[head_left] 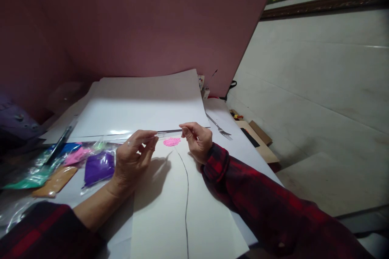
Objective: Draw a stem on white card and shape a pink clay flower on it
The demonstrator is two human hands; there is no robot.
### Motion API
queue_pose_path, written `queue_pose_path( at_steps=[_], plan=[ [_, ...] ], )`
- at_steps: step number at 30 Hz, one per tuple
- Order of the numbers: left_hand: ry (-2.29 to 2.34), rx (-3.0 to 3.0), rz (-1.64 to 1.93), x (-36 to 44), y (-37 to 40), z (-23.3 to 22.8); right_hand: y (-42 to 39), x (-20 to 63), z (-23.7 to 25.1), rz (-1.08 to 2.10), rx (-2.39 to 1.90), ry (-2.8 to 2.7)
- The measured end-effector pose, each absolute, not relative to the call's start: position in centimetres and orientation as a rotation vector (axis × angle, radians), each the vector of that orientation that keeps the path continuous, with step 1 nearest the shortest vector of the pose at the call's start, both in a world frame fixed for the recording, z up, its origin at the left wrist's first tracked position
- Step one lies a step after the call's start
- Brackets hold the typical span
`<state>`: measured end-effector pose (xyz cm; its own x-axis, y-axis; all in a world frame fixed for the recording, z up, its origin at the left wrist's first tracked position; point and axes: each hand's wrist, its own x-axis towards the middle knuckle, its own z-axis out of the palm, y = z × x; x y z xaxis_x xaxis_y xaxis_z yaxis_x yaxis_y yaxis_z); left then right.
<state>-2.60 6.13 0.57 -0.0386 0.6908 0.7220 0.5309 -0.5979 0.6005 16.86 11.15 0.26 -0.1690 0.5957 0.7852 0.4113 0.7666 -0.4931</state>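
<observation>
Work looked early-stage, judging by the sheet. On the cream paper sheet (170, 210), lying on the counter (240, 145) in front of the person, only a small pink flower head (172, 141) of what seemed soft clay/dough sat at the top, w/ a thin dark curved line (186, 194) drawn down from it as a stem. Rest of the sheet was bare: no leaves, no other colour laid on. So roughly one bloom begun, most of the picture left to fill.

Left hand (133, 158) was pinched shut, thumb + fingertips together on one end of a thin clear stick-like tool (161, 133); couldn't tell exactly what it was. Right hand (197, 139) was also curled closed, fingertips pinching the other end, just above and beside the pink bloom, not touching it.

Flower head looked textured, ragged-edged, flat-ish, bright pink.

Left of the sheet lay plastic bags of coloured material (75, 162): purple, pink, green, brown. A pen (60, 143) sat by them. A fork (220, 127) lay to the right on the white sheets (139, 105) further back.
</observation>
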Motion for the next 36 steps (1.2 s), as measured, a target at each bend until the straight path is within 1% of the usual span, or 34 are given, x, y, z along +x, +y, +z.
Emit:
queue_pose_path(
  at_steps=[6, 9, 12, 15, 17, 20, 23, 26, 31, 36],
  plan=[
    [1.260, 2.294, 1.699, -2.0, 5.1, 1.2, 9.7, 17.1, 0.8, -0.026, -0.538, -2.252],
    [1.152, 2.419, 1.650, -1.6, 4.4, 1.7, 9.4, 17.1, 0.7, -0.122, -0.550, -2.334],
    [1.076, 2.554, 1.568, -1.3, 3.9, 1.7, 9.2, 17.3, 0.4, -0.130, -0.542, -2.342],
    [1.030, 2.622, 1.604, -1.2, 3.9, 1.2, 9.2, 17.5, 0.3, -0.044, -0.586, -2.186],
    [1.040, 2.647, 1.623, -1.2, 4.2, 0.8, 9.5, 17.5, 0.5, 0.066, -0.720, -1.961],
    [1.031, 2.765, 1.464, -1.1, 4.5, 0.5, 10.1, 17.4, 0.6, 0.276, -0.939, -1.693],
    [0.965, 2.855, 1.281, -1.0, 4.6, 0.5, 10.5, 17.3, 0.5, 0.413, -0.962, -1.691],
    [0.941, 2.877, 1.182, -0.9, 4.5, 0.6, 10.7, 17.3, 0.2, 0.513, -0.933, -1.777],
    [0.943, 2.857, 1.108, -0.9, 4.4, 0.4, 11.0, 17.3, -0.3, 0.698, -1.102, -1.766],
    [0.965, 2.842, 1.047, -1.1, 4.5, 0.0, 11.5, 17.1, -0.8, 0.779, -1.090, -1.702]
  ],
)
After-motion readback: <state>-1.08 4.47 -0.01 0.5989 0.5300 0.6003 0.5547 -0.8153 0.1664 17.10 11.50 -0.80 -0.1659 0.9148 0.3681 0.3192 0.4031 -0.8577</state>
